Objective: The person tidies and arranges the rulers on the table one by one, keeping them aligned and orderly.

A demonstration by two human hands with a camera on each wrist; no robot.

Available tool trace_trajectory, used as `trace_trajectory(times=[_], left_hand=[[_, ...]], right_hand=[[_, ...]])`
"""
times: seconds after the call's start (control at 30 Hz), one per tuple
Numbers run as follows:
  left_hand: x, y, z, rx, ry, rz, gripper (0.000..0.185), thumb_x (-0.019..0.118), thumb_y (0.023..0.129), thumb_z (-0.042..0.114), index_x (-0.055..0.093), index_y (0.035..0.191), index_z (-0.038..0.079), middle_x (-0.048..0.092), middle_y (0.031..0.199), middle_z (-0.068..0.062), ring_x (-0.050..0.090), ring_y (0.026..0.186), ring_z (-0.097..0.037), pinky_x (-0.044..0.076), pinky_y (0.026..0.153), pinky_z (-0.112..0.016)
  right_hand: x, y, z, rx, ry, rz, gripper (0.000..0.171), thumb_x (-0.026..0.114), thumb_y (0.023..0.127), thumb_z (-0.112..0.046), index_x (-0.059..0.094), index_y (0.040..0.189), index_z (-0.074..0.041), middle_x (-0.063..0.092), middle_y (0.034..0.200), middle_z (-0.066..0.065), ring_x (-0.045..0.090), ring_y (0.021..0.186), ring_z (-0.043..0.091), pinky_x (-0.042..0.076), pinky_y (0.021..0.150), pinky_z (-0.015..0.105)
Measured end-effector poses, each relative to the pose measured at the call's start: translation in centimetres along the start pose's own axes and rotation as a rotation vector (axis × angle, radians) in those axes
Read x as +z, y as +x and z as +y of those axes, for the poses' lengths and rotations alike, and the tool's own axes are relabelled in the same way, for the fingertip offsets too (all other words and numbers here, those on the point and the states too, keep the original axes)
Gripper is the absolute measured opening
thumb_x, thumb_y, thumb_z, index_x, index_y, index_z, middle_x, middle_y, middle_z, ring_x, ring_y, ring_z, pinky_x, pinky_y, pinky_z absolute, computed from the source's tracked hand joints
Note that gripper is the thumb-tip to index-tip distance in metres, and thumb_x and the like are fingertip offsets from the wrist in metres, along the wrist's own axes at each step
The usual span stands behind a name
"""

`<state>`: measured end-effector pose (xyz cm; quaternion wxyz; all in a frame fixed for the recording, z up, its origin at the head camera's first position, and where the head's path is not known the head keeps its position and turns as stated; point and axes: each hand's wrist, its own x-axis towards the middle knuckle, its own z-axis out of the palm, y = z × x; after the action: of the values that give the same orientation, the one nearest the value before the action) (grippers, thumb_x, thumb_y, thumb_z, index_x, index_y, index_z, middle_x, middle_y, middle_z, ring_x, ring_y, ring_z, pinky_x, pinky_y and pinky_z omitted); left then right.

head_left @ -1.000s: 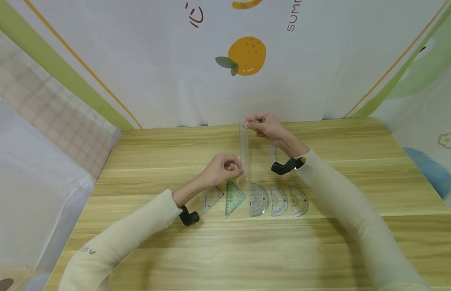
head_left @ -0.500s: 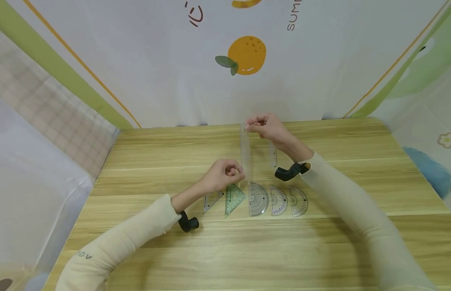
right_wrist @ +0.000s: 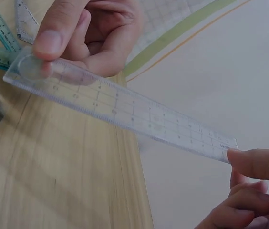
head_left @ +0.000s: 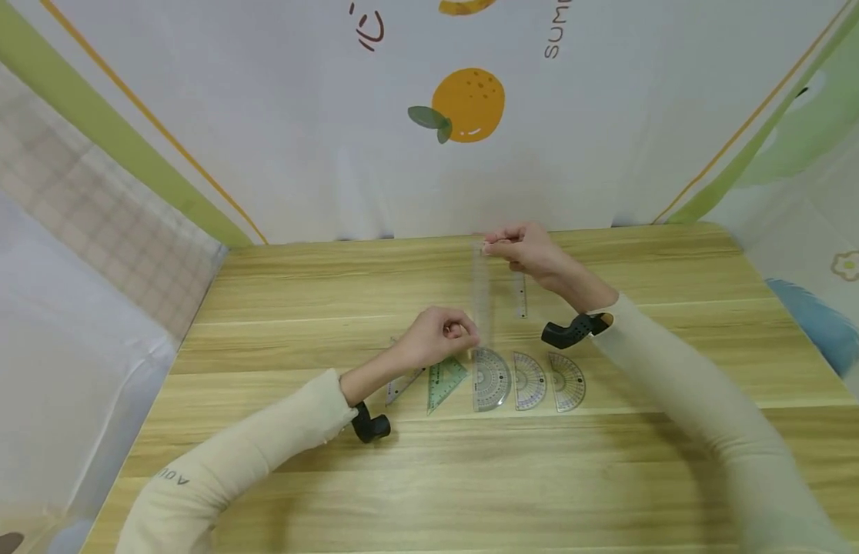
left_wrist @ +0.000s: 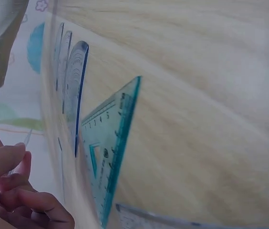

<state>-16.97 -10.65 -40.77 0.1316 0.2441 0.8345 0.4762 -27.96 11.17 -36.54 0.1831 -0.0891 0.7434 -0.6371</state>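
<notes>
A clear plastic ruler point(right_wrist: 134, 112) spans between both hands, raised above the table. My left hand point(head_left: 439, 336) pinches its near end between thumb and fingers. At the far end, the thumb and fingers of my right hand point(head_left: 529, 250) pinch the opposite tip. Below the left hand lies a green set square point(head_left: 443, 381), with a clear set square point(head_left: 404, 383) partly hidden behind the left wrist. To their right, in a row, lie a large clear protractor point(head_left: 490, 381) and two smaller ones point(head_left: 530, 382). Another narrow clear ruler point(head_left: 522, 296) lies under the right hand, partly covered by it.
The wood-grain table point(head_left: 416, 485) ends at the back against a white printed curtain point(head_left: 298, 154). Black wrist cameras point(head_left: 568, 332) sit on both wrists. Cloth also hangs along the left and right sides.
Both hands have shifted to the right and slightly toward the body, carrying the ruler along. More of the narrow ruler on the table now shows. The protractors have stayed in place.
</notes>
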Motion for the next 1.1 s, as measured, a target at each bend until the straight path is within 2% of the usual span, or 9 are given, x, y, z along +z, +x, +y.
trace_trajectory(times=[0.2,0.33,0.4,0.5,0.57,0.63,0.77,0.97,1.1], left_hand=[[0.6,1.0,0.3,0.005,0.012,-0.007,0.005,0.072,0.096,0.009,0.074,0.095,0.004,0.043,0.062,0.003,0.036,0.055,-0.009,0.033,0.058,-0.024],[1.0,1.6,0.4,0.011,0.009,-0.018,0.006,0.073,0.095,0.009,0.073,0.095,0.003,0.044,0.062,0.004,0.036,0.054,-0.007,0.034,0.058,-0.023],[1.2,1.8,0.5,0.015,0.011,-0.022,0.007,0.073,0.095,0.010,0.073,0.095,0.003,0.044,0.061,0.004,0.036,0.054,-0.007,0.034,0.058,-0.023],[1.4,1.9,0.6,0.020,0.014,-0.024,0.006,0.073,0.095,0.009,0.073,0.095,0.003,0.043,0.061,0.004,0.036,0.053,-0.007,0.035,0.058,-0.023],[1.5,2.0,0.6,0.020,0.014,-0.023,0.006,0.073,0.095,0.010,0.073,0.095,0.003,0.044,0.061,0.004,0.036,0.053,-0.008,0.034,0.057,-0.023],[1.6,2.1,0.6,0.017,0.014,-0.022,0.006,0.073,0.095,0.009,0.073,0.096,0.003,0.044,0.062,0.004,0.036,0.054,-0.008,0.034,0.058,-0.023],[1.8,2.2,0.5,0.006,0.019,-0.025,0.006,0.073,0.095,0.009,0.074,0.096,0.003,0.044,0.062,0.004,0.037,0.054,-0.007,0.034,0.057,-0.023],[2.3,2.8,0.8,0.005,0.038,-0.030,0.006,0.074,0.095,0.010,0.074,0.094,0.004,0.043,0.060,0.005,0.037,0.053,-0.007,0.033,0.055,-0.022],[2.9,3.2,1.3,-0.018,0.051,-0.036,0.008,0.074,0.095,0.014,0.074,0.093,0.006,0.041,0.057,0.005,0.035,0.050,-0.007,0.031,0.052,-0.021]], right_hand=[[-1.5,-0.4,0.3,-0.001,0.032,-0.031,0.014,0.066,0.100,-0.010,0.063,0.105,0.003,0.049,0.143,0.019,0.029,0.060,0.013,0.031,0.060,0.028],[-2.1,-0.6,0.4,-0.002,0.092,-0.050,0.009,0.065,0.100,-0.007,0.065,0.099,0.002,0.041,0.151,0.023,0.027,0.057,0.012,0.028,0.059,0.027],[-2.3,-0.8,0.4,-0.002,0.107,-0.058,0.007,0.065,0.100,-0.006,0.067,0.098,0.000,0.048,0.145,0.018,0.026,0.055,0.012,0.027,0.057,0.027],[-2.7,-1.0,0.4,0.006,0.168,-0.085,0.008,0.064,0.101,-0.005,0.070,0.097,-0.003,0.061,0.103,0.008,0.023,0.054,0.012,0.024,0.056,0.027],[-3.0,-1.1,0.4,0.015,0.218,-0.107,0.011,0.061,0.102,-0.004,0.071,0.097,-0.005,0.051,0.081,-0.001,0.019,0.055,0.014,0.021,0.057,0.028],[-3.3,-1.3,0.5,0.029,0.265,-0.124,0.014,0.059,0.102,-0.002,0.072,0.097,-0.006,0.038,0.065,-0.001,0.017,0.056,0.015,0.019,0.058,0.029],[-3.8,-1.6,0.6,0.053,0.269,-0.115,0.012,0.059,0.103,-0.002,0.070,0.108,-0.001,0.036,0.061,-0.003,0.018,0.055,0.014,0.019,0.058,0.029],[-4.7,-1.9,1.0,0.058,0.127,-0.059,0.033,0.063,0.102,-0.008,0.057,0.129,0.010,0.039,0.061,-0.004,0.023,0.051,0.010,0.025,0.055,0.026],[-5.2,-2.0,1.3,0.066,0.002,0.013,0.034,0.068,0.100,-0.012,0.061,0.127,0.008,0.049,0.071,-0.002,0.024,0.050,0.011,0.030,0.055,0.026]])
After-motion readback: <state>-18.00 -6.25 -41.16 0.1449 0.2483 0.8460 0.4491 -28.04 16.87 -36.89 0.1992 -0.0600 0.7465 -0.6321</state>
